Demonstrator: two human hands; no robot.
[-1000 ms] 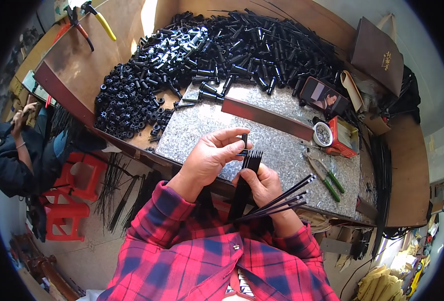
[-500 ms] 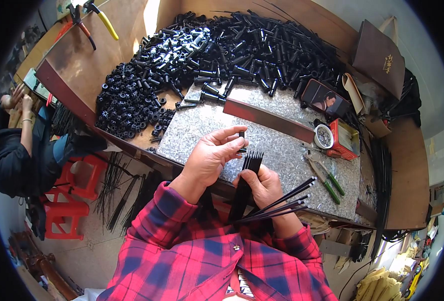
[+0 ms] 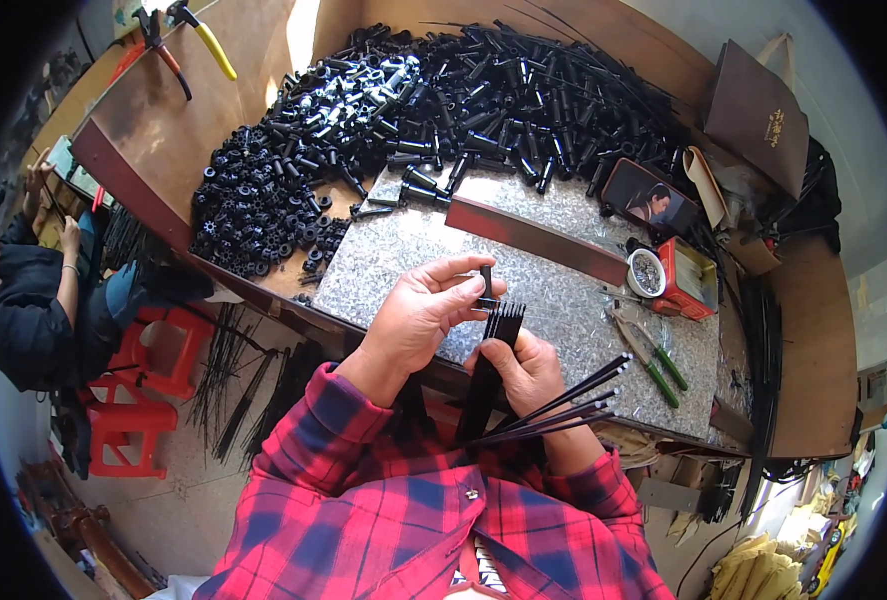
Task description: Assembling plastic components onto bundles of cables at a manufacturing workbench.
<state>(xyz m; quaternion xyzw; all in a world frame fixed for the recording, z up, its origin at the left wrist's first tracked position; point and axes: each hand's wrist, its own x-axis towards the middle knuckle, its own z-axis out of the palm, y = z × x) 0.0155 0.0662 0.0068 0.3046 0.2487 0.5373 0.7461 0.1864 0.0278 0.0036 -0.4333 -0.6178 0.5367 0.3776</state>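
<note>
Presently, left hand (image 3: pixel 421 308): held at 10 o'clock from the right hand (image 3: pixel 525 368); a small black piece (image 3: pixel 486 280) is clamped between thumb and forefinger; remaining fingers curled, partly hidden.
Right hand: thumb and fingers clamped around a bundle of black rods (image 3: pixel 491 365).
Drop risk: judged real; the small black piece is gripped only by fingertips, so it could be lost if the pinch is rolled or eased.
Bundle risk: rod ends could be pushed out of level if pressed unevenly, or the whole could be fanned if the right thumb is slackened.
Snag risk: the splayed rods (image 3: pixel 588 385), pointed toward 2 o'clock past the right wrist, could be caught on the table edge or a sleeve.
Contact: whether the rod tips are touched by the small black piece cannot be told.
Rod bundle, place: mid-view, just in front of the shirt; tips aimed at 12 o'clock, tail at about 7.
Rod bundle, looks: black, slim, packed side by side; comb-like tips, roughly level.
Splayed rods, looks: black, pale-ended, loosely spread.
</note>
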